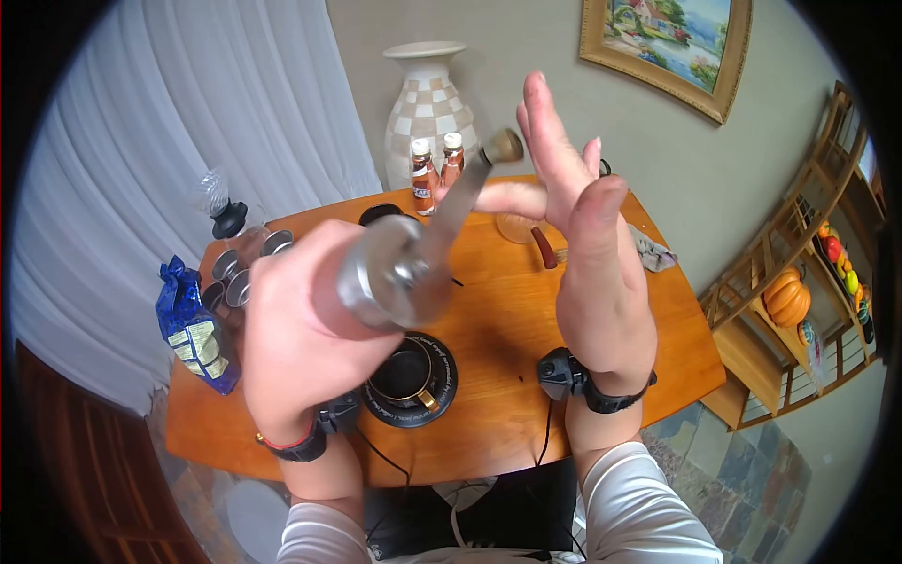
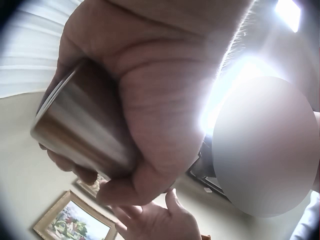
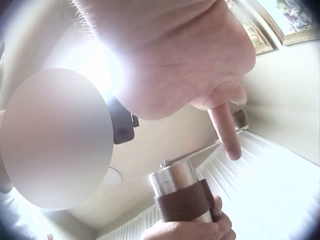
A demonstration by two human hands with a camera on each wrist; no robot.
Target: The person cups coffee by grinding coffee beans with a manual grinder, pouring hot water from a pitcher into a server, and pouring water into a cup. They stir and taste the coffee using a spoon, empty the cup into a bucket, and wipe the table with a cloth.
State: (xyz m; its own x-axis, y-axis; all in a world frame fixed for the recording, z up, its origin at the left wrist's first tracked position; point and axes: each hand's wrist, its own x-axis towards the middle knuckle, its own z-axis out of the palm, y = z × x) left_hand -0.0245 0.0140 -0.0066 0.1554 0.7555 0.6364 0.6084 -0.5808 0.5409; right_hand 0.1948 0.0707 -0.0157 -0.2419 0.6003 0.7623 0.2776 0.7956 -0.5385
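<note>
My left hand [image 1: 301, 320] grips a hand coffee grinder [image 1: 381, 282] above the table, its steel top tilted toward the right. In the right wrist view a brown band [image 3: 184, 200] wraps the grinder's body, and the left fingers curl round it. A long crank arm [image 1: 460, 205] reaches out to a wooden knob [image 1: 505, 148]. Beside that knob my right hand [image 1: 597, 235] is raised, fingers extended, with nothing gripped. Below the grinder, a black cup [image 1: 402, 368] with a gold handle stands on a black saucer [image 1: 443, 362] with lettering.
On the wooden table [image 1: 498, 414], a blue bag [image 1: 193, 324] and several metal cups [image 1: 225, 266] stand left. Two brown bottles [image 1: 424, 179] stand at the back before a checkered vase [image 1: 427, 108]. A dark red handle [image 1: 543, 247] and a cloth [image 1: 655, 252] lie back right. Cables run from both wrists.
</note>
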